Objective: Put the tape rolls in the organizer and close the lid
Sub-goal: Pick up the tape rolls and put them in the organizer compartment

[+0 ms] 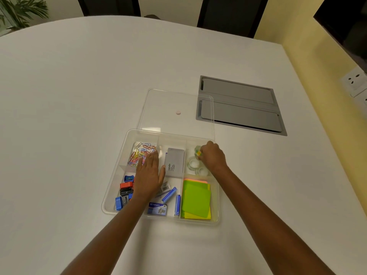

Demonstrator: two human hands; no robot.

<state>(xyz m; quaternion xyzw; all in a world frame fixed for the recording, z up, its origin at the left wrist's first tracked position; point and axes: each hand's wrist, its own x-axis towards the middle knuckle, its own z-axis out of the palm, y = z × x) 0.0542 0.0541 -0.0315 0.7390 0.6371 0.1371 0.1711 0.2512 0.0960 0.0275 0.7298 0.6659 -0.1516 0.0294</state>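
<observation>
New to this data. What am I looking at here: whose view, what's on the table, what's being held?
There is no robot: a person works with bare hands, and the single picture comes from a wide-angle camera on their head, looking forward and down.

On the white table sits a clear organizer split into compartments. Its clear lid lies flat on the table just behind it, so the box is open. A grey hatch is set into the table to the right.

Inside are paper clips, sharpeners, staple boxes, a grey box, sticky notes and clear tape rolls in the back right compartment.

The left hand rests flat and open over the organizer, holding nothing. The right hand is closed on a tape roll, at that back right compartment.
</observation>
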